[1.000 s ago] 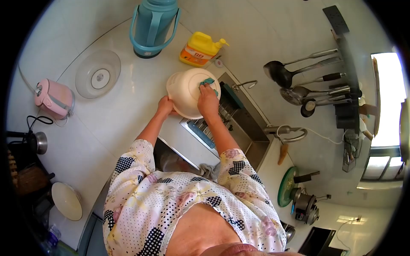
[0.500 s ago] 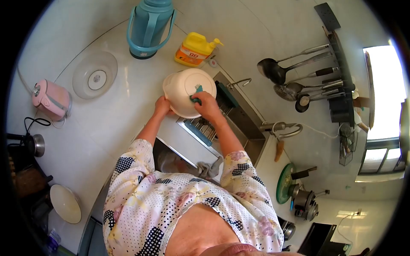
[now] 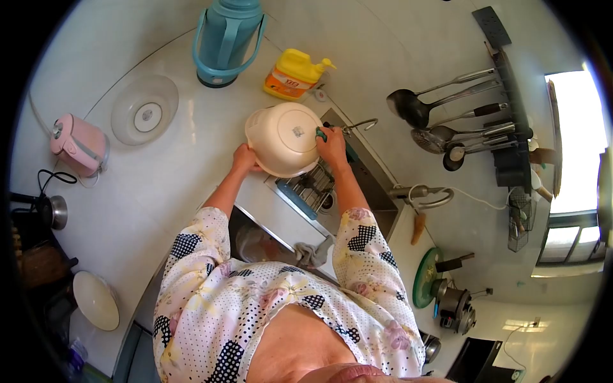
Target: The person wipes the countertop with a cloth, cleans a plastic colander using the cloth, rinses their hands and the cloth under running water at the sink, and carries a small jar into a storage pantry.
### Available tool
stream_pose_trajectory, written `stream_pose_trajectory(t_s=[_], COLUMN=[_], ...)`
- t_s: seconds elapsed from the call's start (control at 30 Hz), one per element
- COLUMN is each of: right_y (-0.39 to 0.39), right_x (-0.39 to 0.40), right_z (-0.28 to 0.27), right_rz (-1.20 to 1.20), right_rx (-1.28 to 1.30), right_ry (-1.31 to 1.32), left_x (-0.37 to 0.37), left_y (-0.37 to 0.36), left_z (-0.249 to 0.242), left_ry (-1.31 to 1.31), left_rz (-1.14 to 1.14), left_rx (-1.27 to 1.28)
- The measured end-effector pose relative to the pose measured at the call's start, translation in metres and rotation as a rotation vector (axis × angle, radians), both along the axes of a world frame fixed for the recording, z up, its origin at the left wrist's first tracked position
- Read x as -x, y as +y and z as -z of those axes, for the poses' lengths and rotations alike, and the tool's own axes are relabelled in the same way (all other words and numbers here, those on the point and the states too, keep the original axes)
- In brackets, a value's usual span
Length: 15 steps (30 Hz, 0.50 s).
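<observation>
A pale pink plastic basin [image 3: 281, 142] is held up on its side over the counter's edge by the sink, its underside with a small grey mark turned toward me. My left hand [image 3: 244, 159] grips the rim at the lower left, fingers partly hidden behind it. My right hand [image 3: 332, 145] is closed on a dark green cloth [image 3: 321, 134], pressed to the basin's right side near the base. Under the basin, a metal rack [image 3: 314, 186] with blue edges sits across the sink [image 3: 378, 220].
Behind the basin stand a yellow pump bottle [image 3: 292, 75] and a blue thermos [image 3: 228, 45]. To the left are a clear bowl [image 3: 145, 113] and a pink kettle [image 3: 80, 143]. A tap [image 3: 424, 191] reaches over the sink; ladles [image 3: 408, 108] hang at the right.
My right hand has slid the cloth from the middle of the basin's underside to its right side. My left hand keeps its hold on the rim.
</observation>
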State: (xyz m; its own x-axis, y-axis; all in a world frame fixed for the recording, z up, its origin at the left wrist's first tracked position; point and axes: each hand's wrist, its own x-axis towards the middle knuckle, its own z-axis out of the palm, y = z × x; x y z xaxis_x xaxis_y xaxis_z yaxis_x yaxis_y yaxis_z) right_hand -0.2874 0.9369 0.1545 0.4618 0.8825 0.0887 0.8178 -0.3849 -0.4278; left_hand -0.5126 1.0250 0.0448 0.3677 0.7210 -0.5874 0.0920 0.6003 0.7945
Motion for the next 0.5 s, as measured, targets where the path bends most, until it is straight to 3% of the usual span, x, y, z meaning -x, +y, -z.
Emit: stream_pose_trajectory(t_s=[0.23, 0.43, 0.5], right_y=[-0.024, -0.048, -0.048], right_x=[0.016, 0.042, 0.045], right_z=[-0.005, -0.005, -0.007], right_rz=[-0.014, -0.098, -0.076], right_rx=[-0.024, -0.086, -0.141], right_ry=[-0.053, 0.065, 0.221], left_x=[-0.006, -0.003, -0.003], left_y=[0.003, 0.004, 0.004], left_z=[0.007, -0.005, -0.002], left_ry=[0.009, 0.073, 0.056], left_rz=[-0.024, 0.024, 0.017], left_rx=[-0.041, -0.036, -0.039])
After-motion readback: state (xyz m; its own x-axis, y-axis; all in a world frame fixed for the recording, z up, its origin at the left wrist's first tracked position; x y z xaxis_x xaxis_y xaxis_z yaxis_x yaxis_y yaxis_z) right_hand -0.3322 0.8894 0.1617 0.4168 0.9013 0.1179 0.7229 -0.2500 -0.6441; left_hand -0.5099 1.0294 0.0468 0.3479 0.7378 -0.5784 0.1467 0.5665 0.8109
